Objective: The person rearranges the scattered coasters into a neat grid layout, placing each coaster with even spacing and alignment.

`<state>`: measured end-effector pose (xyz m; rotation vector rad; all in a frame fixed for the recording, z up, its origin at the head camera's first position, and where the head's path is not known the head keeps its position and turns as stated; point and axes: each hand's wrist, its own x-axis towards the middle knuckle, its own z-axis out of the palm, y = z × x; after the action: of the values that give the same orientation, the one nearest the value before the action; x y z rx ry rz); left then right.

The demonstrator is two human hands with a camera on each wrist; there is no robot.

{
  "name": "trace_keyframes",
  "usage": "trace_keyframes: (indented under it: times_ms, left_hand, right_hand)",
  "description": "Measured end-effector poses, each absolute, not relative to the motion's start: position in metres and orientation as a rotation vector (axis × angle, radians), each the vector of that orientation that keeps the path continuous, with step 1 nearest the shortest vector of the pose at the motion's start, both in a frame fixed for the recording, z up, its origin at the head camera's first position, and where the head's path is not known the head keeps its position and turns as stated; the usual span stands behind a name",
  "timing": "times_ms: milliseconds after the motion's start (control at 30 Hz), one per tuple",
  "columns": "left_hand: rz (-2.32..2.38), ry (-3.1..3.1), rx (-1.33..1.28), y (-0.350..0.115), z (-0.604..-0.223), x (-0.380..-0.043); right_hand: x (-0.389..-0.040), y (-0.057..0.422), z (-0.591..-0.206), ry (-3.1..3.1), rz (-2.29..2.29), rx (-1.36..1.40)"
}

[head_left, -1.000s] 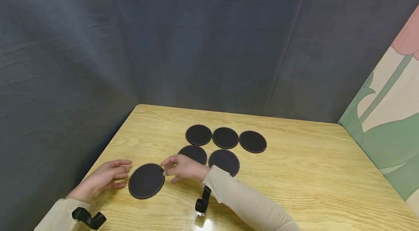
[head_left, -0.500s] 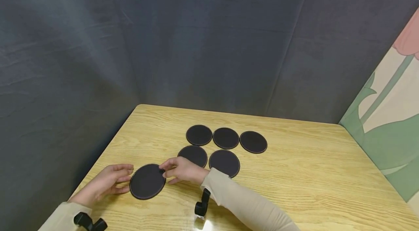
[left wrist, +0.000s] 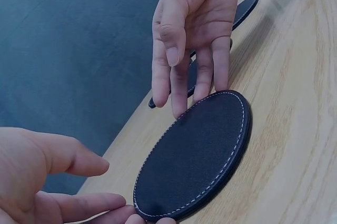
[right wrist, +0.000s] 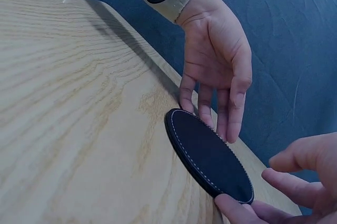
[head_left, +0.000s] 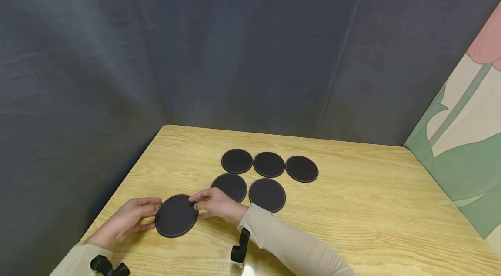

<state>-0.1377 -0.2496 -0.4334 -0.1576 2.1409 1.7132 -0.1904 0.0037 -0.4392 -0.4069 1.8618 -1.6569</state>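
A round black coaster (head_left: 177,216) with pale stitching round its rim lies flat at the front left of the table. To its left, my left hand (head_left: 133,217) touches the rim with its fingertips; the thumb stands raised in the left wrist view. From the other side my right hand (head_left: 219,204) meets the coaster's right edge, its fingers pointing left and its thumb off the coaster. In the right wrist view the coaster (right wrist: 208,155) sits between the fingertips of both hands, and its edge looks thick. Neither hand grips it.
Behind my right hand, several like coasters lie flat in two rows: three at the back, including the rightmost coaster (head_left: 302,168), and two in front, including one coaster (head_left: 268,195) beside my wrist. A dark curtain (head_left: 250,50) borders the wooden table (head_left: 372,206) at the back and left.
My left hand has moved slightly right until its fingertips meet the coaster's rim. The right hand has shifted a little left against the edge. The other coasters stay put.
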Motion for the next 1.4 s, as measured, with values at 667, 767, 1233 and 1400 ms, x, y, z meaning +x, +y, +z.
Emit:
trace_keyframes:
  times_ms: [667,767,1233,1400]
  left_hand:
    - [1.708,2.337,-0.085,-0.233,-0.416,-0.149]
    - [1.670,2.400,-0.086,-0.226,-0.411,-0.153]
    - [1.760,2.393,0.057,-0.186,-0.392,-0.176]
    - [1.784,2.368,0.119,-0.169,-0.385,-0.185]
  right_hand:
    - [-0.197,0.023,-0.421,1.988,-1.717,-0.431]
    - [-0.202,0.031,-0.420,1.999,-1.733,-0.453]
    - [-0.219,0.077,-0.402,2.021,-1.817,-0.474]
    - [-0.221,0.097,-0.394,2.070,-1.826,-0.484]
